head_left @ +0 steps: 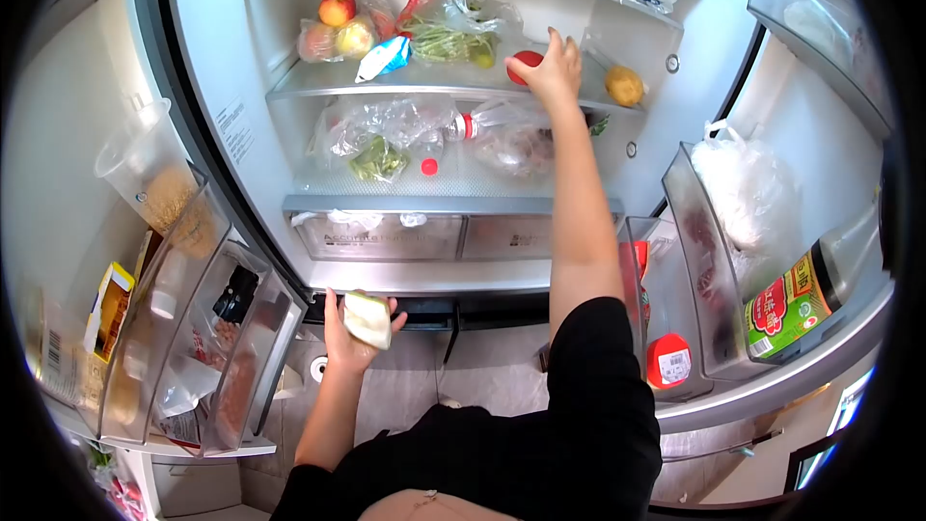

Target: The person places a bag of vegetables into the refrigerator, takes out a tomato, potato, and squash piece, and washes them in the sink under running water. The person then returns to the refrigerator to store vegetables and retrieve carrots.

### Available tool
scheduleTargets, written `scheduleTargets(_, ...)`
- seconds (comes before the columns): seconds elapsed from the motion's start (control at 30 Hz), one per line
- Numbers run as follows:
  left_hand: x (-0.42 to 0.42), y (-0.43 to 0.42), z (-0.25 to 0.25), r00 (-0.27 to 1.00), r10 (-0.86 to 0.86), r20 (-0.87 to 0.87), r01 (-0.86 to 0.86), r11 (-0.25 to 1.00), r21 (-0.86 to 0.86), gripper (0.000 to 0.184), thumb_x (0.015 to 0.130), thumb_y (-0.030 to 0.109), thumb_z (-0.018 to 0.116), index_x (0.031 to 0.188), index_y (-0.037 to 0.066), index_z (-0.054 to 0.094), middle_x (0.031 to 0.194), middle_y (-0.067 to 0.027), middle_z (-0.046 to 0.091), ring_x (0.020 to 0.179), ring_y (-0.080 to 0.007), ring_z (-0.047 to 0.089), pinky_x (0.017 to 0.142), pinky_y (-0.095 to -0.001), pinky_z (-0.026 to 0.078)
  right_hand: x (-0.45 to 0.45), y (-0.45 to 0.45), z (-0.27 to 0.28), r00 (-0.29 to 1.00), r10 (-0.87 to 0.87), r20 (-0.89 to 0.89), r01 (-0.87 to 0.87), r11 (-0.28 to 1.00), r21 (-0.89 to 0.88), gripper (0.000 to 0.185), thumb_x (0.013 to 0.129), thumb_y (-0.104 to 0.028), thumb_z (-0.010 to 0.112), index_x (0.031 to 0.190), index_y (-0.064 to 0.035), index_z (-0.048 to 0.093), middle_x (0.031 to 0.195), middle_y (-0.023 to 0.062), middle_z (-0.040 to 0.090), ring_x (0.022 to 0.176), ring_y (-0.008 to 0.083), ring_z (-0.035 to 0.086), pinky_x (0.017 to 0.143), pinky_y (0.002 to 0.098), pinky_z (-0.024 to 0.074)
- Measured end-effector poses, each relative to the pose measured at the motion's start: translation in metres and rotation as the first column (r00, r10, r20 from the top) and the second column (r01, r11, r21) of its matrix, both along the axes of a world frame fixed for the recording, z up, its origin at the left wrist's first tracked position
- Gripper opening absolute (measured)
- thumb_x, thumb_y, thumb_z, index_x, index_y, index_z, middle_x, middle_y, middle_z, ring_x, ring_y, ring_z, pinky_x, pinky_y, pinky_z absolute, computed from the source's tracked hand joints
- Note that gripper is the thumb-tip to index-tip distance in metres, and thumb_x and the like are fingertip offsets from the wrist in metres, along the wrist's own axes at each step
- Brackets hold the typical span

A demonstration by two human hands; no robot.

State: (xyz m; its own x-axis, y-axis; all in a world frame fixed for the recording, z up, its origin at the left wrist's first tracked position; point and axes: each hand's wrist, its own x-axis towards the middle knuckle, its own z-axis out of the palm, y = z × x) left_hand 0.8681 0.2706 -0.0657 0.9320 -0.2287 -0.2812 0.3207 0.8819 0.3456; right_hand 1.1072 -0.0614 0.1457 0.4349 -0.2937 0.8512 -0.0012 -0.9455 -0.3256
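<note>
My left hand is low in front of the fridge, its fingers wrapped round a cut piece of pale, green-skinned fruit or vegetable whose exact kind I cannot make out. Over the middle shelf, my right hand reaches in with its fingers spread. Its thumb lies across the front of a round red fruit or vegetable, perhaps a tomato; whether they touch is unclear. A yellowish-brown round fruit or potato sits to the right of that hand. Bagged green beans lie to its left.
Bagged apples and a blue-and-white packet occupy the middle shelf's left side. Below are bagged greens and a clear bottle. Both fridge doors stand open, their racks holding a grain jug, a red-lidded container and a green-labelled jar.
</note>
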Motion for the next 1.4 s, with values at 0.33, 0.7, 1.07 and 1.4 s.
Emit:
scheduleTargets(0.33,-0.003,0.02,-0.03,0.975,-0.222,-0.002,0.219,0.959,0.18,0.066,0.085,0.066,0.033,0.096,0.006,0.055,0.073,-0.0171,0.058,0.063,-0.0334,0.058,0.062,-0.0467,0.047,-0.05,0.058,-0.051,0.728,0.662,0.177,-0.679,0.662,0.318,0.056,0.064,-0.024,0.077,0.11,-0.0041,0.053,0.105,0.0135,0.056,0.095,0.0237,0.057,0.083,0.0351,0.048)
scheduleTargets(0.7,-0.023,0.037,-0.044,0.942,-0.336,-0.003,0.333,0.932,0.142,0.075,0.08,0.074,0.032,0.11,0.009,0.052,0.077,-0.0113,0.058,0.04,-0.0234,0.046,0.04,-0.0315,0.039,-0.208,0.188,-0.162,-0.34,0.841,-0.422,-0.766,0.013,0.643,0.085,0.066,-0.026,0.076,0.134,-0.0005,0.032,0.125,0.0218,0.045,0.115,0.0326,0.046,0.096,0.0361,0.038)
scheduleTargets(1.07,-0.011,0.049,-0.078,0.891,-0.408,-0.2,0.437,0.889,0.134,0.056,0.085,0.057,0.046,0.11,0.008,0.053,0.098,-0.0127,0.064,0.034,-0.0109,0.034,0.037,-0.0232,0.028,-0.117,0.067,-0.162,0.724,0.658,-0.208,-0.585,0.744,0.322,0.07,0.073,-0.035,0.073,0.127,-0.0007,0.044,0.131,0.0197,0.044,0.123,0.0325,0.04,0.103,0.0391,0.0314)
scheduleTargets(1.4,-0.02,0.073,-0.109,0.927,-0.273,-0.256,0.307,0.946,0.1,0.051,0.082,0.056,0.054,0.111,0.015,0.053,0.099,-0.0164,0.063,0.034,-0.0116,0.037,0.036,-0.0221,0.029,-0.032,0.0,-0.186,0.92,0.053,-0.388,-0.091,0.993,-0.08,0.049,0.069,-0.027,0.073,0.113,-0.0145,0.057,0.125,0.016,0.05,0.114,0.036,0.046,0.096,0.0414,0.0377)
